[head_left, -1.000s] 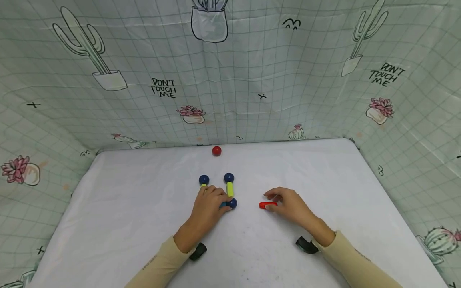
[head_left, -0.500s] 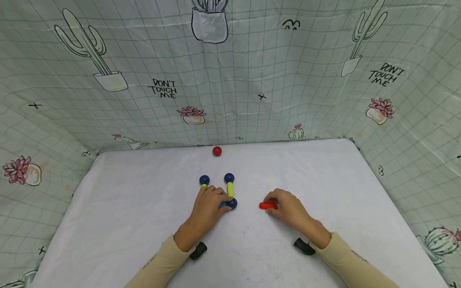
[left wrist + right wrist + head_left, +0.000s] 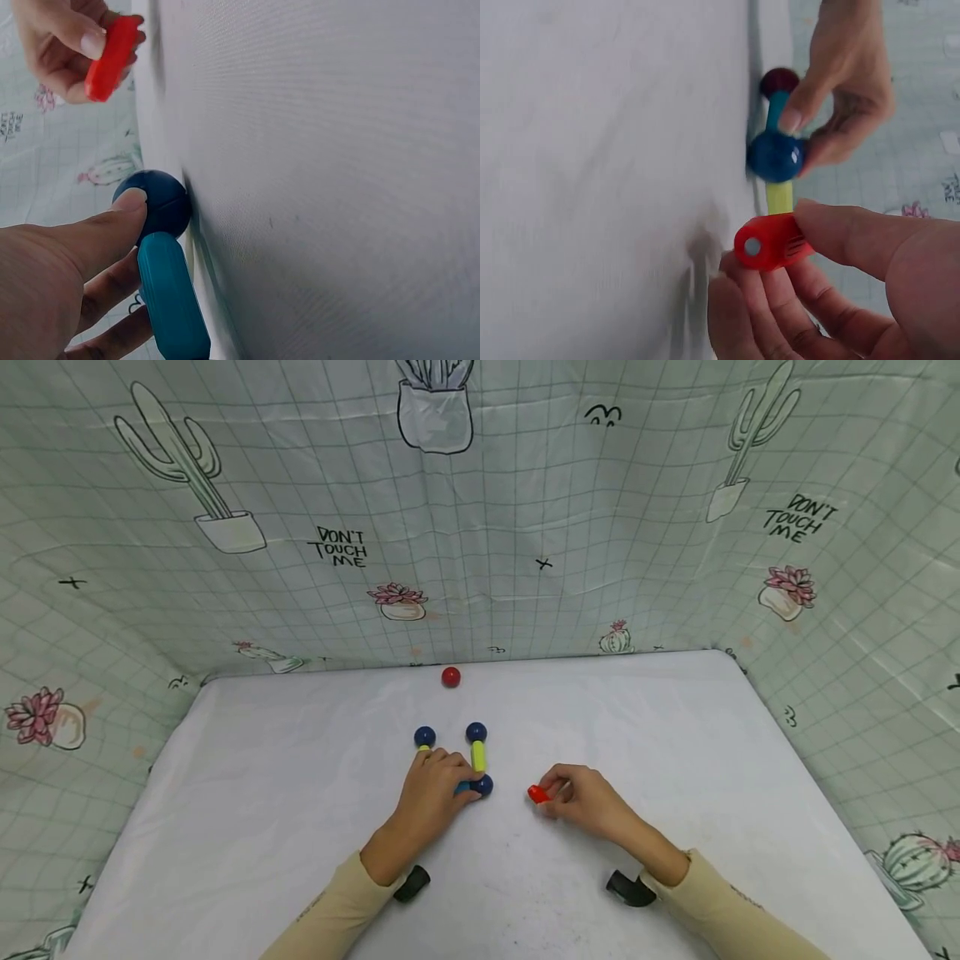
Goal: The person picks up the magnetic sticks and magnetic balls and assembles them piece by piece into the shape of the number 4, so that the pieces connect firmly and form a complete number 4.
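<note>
My left hand grips a dark blue ball at the near right corner of a ball-and-rod build, thumb on the ball and fingers curled behind it. A teal rod joins that ball and runs left under the hand. From the same corner a yellow rod leads to another blue ball. A further blue ball tops a second yellow rod, mostly hidden by my fingers. To the right, my right hand pinches a short red rod between thumb and fingers; a round silvery magnet shows in its end.
A loose red ball lies near the far edge of the white-covered table. In the right wrist view a dark red ball shows beyond the teal rod. A patterned curtain encloses the back and sides.
My right hand has closed on the red rod, shifted it slightly left towards the build and turned it. The left hand and the build have stayed in place.
</note>
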Motion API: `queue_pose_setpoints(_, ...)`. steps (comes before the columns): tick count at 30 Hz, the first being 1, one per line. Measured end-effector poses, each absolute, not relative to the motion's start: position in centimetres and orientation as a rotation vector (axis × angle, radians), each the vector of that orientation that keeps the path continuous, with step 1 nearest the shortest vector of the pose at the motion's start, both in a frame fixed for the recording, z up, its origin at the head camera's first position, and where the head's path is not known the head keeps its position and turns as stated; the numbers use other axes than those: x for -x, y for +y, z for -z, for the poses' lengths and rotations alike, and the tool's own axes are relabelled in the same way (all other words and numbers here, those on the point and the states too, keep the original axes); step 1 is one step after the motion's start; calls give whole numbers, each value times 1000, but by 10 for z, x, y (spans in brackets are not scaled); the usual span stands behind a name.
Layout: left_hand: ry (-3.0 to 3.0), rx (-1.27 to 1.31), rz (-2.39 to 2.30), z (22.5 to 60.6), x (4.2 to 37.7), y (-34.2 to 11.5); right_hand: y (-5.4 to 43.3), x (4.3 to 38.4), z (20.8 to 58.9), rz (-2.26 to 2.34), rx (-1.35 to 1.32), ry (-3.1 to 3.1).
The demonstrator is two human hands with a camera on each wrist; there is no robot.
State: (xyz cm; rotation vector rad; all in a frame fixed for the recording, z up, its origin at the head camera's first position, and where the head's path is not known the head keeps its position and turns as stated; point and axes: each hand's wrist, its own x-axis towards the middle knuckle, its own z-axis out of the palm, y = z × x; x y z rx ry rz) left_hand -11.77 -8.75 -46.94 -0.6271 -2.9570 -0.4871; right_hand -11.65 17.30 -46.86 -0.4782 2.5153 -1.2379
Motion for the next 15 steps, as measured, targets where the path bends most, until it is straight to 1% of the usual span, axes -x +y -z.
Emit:
queue_pose_setpoints(5, -2967, 620, 471, 470, 118, -89, 166, 114, 471, 1391, 459, 2283)
queue_pose_setpoints(15, -2965, 649, 494, 471, 120, -90, 148, 110, 477, 1531, 268, 2011)
